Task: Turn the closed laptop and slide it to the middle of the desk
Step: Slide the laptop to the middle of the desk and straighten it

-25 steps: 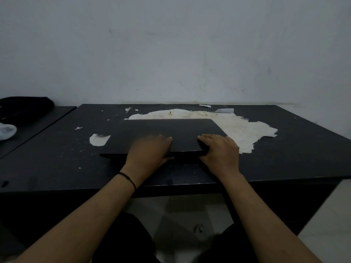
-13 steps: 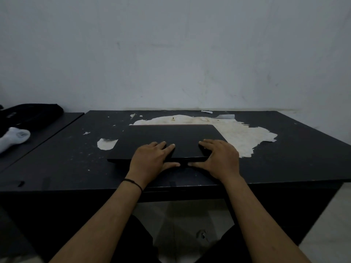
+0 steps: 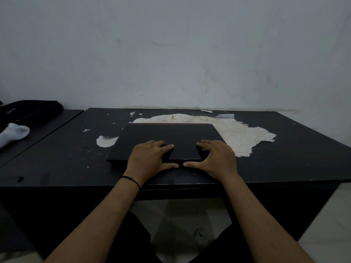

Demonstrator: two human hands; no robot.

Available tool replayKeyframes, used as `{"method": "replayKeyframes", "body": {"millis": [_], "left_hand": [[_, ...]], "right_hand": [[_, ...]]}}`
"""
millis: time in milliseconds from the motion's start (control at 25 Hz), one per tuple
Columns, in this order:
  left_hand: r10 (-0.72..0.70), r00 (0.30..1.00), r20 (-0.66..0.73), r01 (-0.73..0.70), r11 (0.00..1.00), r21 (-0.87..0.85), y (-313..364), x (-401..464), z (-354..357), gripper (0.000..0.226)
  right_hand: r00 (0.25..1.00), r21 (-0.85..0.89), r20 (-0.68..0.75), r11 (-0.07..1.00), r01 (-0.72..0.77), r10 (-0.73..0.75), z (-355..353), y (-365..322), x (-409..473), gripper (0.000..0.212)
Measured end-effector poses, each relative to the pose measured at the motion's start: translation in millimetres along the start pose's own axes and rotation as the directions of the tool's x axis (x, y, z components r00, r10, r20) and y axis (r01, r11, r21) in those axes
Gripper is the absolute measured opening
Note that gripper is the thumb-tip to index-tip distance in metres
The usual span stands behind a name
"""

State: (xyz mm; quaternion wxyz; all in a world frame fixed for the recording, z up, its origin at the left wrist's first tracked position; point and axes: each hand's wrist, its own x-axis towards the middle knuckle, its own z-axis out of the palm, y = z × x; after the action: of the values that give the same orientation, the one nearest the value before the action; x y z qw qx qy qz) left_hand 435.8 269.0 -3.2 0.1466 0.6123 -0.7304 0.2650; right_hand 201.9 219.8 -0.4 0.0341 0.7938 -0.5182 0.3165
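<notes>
Currently the closed laptop [image 3: 169, 138] lies flat on the dark surface [image 3: 296, 149], roughly centred left to right and nearer the front edge than the wall. Its long sides run parallel to that front edge. The far right part of the laptop covers part of a large pale patch [image 3: 245, 137] where the top layer has peeled away; a smaller pale patch [image 3: 105, 142] sits just beside its left edge.

Left hand [image 3: 150, 158]: palm down on the near edge of the laptop, fingers [image 3: 163, 146] spread flat on the lid, thumb running along the front edge. A thin dark band [image 3: 131, 180] circles the left wrist.

Right hand [image 3: 216, 158]: mirrors the left, fingers flat on the lid near the right front corner, thumb stretched along the front edge toward the left thumb. The two thumb tips are close but apart.

Neither hand is clenched. Each pinches the front edge lightly between fingers above and thumb at the front; how firm the grip is, cannot tell.

Far left, on a separate dark surface [image 3: 62, 120]: a white sock [image 3: 13, 133] and, behind it, a black bag [image 3: 32, 112], both well apart from the laptop.
</notes>
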Motion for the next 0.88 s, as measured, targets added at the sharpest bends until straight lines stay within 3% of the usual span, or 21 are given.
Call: {"method": "replayKeyframes", "body": {"millis": [280, 440, 520, 640, 680, 800, 880], "left_hand": [[-0.213, 0.972, -0.096, 0.187, 0.957, -0.222, 4.2, -8.3, -9.5, 0.066], [-0.401, 0.911, -0.1, 0.361, 0.89, -0.277, -4.4, -13.2, -2.1, 0.046], [-0.571, 0.82, -0.042, 0.547, 0.804, -0.235, -13.0, -19.9, 2.1, 0.047], [-0.812, 0.562, 0.155, 0.82, 0.522, -0.234, -23.4, -31.4, -2.0, 0.061], [-0.831, 0.517, 0.204, 0.849, 0.466, -0.249, -24.9, -33.3, -3.6, 0.066], [-0.811, 0.542, 0.221, 0.831, 0.48, -0.281, -24.5, -37.0, -6.4, 0.073], [-0.783, 0.569, 0.252, 0.814, 0.492, -0.309, -24.1, -39.1, -12.1, 0.08]], "right_hand": [[0.997, 0.005, 0.069, 1.0, 0.014, -0.014, -0.9, 0.6, 0.8, 0.103], [0.997, 0.171, -0.005, 0.982, -0.081, 0.083, 1.9, 2.7, 2.1, 0.09], [0.983, 0.113, -0.058, 0.979, -0.17, 0.177, 5.9, 6.4, 3.5, 0.085], [0.905, 0.073, -0.036, 0.905, -0.42, 0.423, 13.7, 12.1, -3.0, 0.092], [0.876, 0.118, -0.026, 0.871, -0.476, 0.482, 14.3, 13.8, -5.5, 0.097], [0.862, 0.211, 0.001, 0.843, -0.495, 0.506, 10.5, 20.7, -9.8, 0.1], [0.87, 0.297, 0.034, 0.826, -0.48, 0.493, 3.2, 22.6, -10.3, 0.09]]}}
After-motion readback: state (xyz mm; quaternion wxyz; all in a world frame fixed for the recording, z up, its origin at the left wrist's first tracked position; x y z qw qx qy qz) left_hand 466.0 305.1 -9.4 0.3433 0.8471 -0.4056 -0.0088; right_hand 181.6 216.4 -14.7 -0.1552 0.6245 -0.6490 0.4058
